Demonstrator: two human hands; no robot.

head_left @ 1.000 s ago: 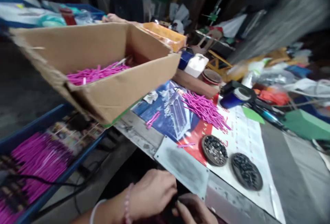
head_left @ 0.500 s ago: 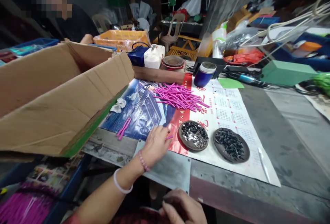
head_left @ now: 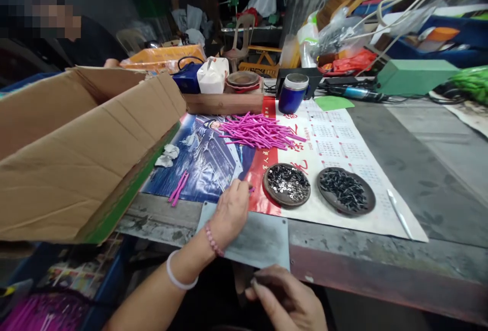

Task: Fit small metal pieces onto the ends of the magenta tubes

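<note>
My left hand [head_left: 233,209], with a beaded bracelet and a white band, is over the metal plate [head_left: 263,239] at the table edge, its fingers closed on a small pink stick whose tip shows at the fingertips. Low in front of the table, my right hand [head_left: 290,298] has thumb and forefinger pinched together; what lies between them is too small to name. Right of my left hand sits a round dish of small metal rings [head_left: 287,185], then a dish of dark pins [head_left: 345,191]. Behind them lies a pile of pink sticks [head_left: 263,131]; two pink sticks [head_left: 178,188] lie apart at left.
A large cardboard box [head_left: 125,143] takes up the left side. A blue jar [head_left: 293,93] stands behind the poster, and a white knife-like tool [head_left: 399,214] lies at right. A person [head_left: 91,41] is at the far left. Pink sticks [head_left: 46,313] fill a crate below.
The camera view has shifted. My left hand's fingers have drawn in closer around the pink stick. My right hand has come slightly to the right and remains pinched.
</note>
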